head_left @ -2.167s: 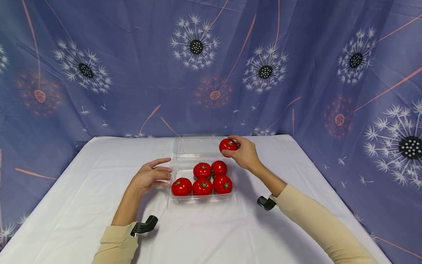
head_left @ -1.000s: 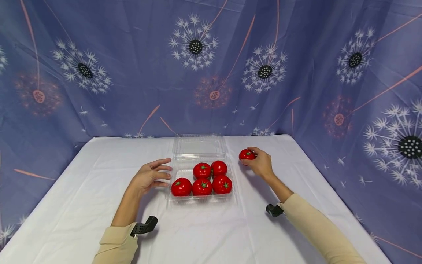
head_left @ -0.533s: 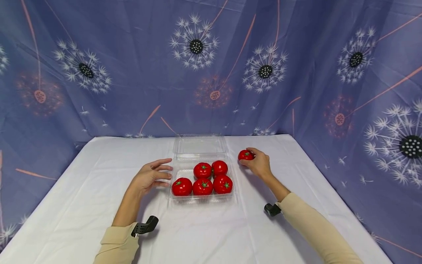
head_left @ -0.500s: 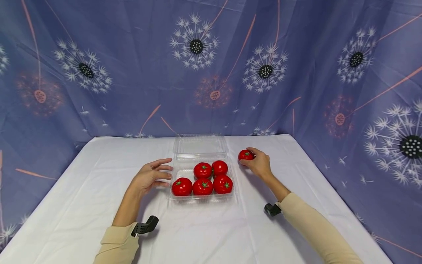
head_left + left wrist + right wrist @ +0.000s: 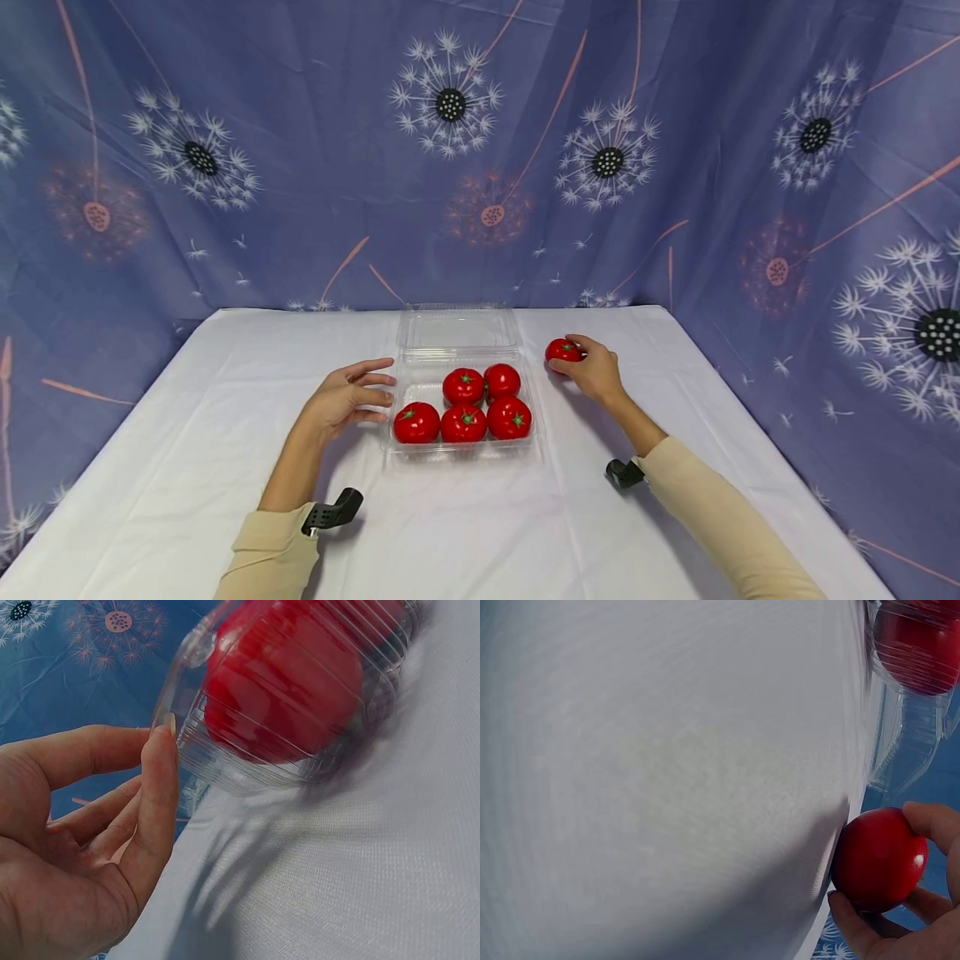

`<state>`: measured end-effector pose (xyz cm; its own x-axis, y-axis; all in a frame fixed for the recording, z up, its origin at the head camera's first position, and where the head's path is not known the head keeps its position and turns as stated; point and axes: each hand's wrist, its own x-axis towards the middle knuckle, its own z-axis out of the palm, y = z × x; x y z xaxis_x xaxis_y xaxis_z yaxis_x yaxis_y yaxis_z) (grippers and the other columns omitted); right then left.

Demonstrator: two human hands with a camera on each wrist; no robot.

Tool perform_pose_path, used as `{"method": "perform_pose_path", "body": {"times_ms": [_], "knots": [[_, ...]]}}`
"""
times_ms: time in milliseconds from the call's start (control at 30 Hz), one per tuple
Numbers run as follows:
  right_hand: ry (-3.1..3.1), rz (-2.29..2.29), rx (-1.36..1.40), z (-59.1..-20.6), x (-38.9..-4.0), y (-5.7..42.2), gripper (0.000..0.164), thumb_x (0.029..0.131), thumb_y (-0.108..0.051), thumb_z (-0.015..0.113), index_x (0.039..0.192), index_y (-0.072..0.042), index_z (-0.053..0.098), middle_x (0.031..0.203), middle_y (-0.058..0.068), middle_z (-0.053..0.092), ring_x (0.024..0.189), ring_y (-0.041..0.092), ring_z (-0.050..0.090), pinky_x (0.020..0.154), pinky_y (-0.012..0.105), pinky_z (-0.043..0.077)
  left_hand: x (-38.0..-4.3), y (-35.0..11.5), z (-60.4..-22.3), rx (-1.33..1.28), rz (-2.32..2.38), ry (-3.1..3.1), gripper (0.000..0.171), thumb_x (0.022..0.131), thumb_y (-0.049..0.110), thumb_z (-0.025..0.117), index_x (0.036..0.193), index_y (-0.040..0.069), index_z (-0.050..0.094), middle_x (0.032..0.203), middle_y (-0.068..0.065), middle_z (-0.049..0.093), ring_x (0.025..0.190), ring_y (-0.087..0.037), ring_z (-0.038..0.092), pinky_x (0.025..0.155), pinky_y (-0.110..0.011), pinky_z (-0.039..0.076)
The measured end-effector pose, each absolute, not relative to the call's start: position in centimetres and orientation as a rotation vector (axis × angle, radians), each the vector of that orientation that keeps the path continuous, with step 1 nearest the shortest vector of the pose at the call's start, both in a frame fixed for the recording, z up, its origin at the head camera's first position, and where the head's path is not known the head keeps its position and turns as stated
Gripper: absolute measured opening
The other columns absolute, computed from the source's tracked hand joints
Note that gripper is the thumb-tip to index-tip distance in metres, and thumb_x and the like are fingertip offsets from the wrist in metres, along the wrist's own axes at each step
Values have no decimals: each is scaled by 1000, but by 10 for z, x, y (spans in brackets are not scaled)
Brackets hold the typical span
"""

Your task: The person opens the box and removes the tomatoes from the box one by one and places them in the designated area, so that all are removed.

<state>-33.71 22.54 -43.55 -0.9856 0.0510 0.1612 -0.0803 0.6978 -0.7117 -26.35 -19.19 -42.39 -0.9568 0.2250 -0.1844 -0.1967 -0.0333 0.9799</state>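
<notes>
My right hand [image 5: 596, 371] grips a shiny red tomato [image 5: 562, 353] right of a clear plastic clamshell container [image 5: 416, 393]. In the right wrist view, thumb and fingers sit round this tomato [image 5: 880, 859], which is right at the white cloth. Several more tomatoes lie in the container's base: a front row of three, with a front-left tomato [image 5: 417, 422], and two behind. The back-left spot of the base is bare. My left hand [image 5: 347, 398] is at the container's left side, fingers spread and relaxed. In the left wrist view its fingertips [image 5: 163, 735] are at the clear rim.
The container's hinged lid [image 5: 459, 327] lies folded back behind the base. A white cloth [image 5: 465, 525] covers the table. A blue curtain [image 5: 315, 125] with dandelion prints hangs behind and at both sides. Black wrist cameras [image 5: 333, 511] stick out from the sleeves.
My right hand has carried its tomato from over the lid's right end to the right and down to the cloth, then barely moved. The left hand stays in place.
</notes>
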Motion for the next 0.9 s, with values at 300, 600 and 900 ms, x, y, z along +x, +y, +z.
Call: {"method": "perform_pose_path", "body": {"times_ms": [300, 600, 900], "knots": [[-2738, 1192, 18, -436, -337, 228, 65, 88, -31, 76, 145, -7, 55, 137, 25, 60, 133, 48, 42, 108, 59, 42, -263, -193, -423, 42, 2079, 1939, 75, 88, -3, 70, 156, 2, 37, 131, -17, 59, 90, -19, 72, 69, -32, 63], [-2755, 1189, 10, -437, -340, 228, 66, 88, -33, 76, 145, -8, 54, 136, 26, 59, 131, 48, 40, 105, 60, 41, -264, -193, -424, 20, 2077, 1945, 76, 87, -4, 70, 155, 3, 38, 134, -20, 57, 91, -21, 71, 69, -33, 64], [-2791, 1172, 22, -430, -339, 229, 64, 88, -31, 78, 143, -7, 56, 136, 25, 60, 132, 46, 42, 109, 60, 37, -264, -193, -423, 41, 2077, 1950, 75, 88, -4, 69, 156, 2, 37, 130, -17, 59, 91, -20, 71, 69, -32, 63]]}}
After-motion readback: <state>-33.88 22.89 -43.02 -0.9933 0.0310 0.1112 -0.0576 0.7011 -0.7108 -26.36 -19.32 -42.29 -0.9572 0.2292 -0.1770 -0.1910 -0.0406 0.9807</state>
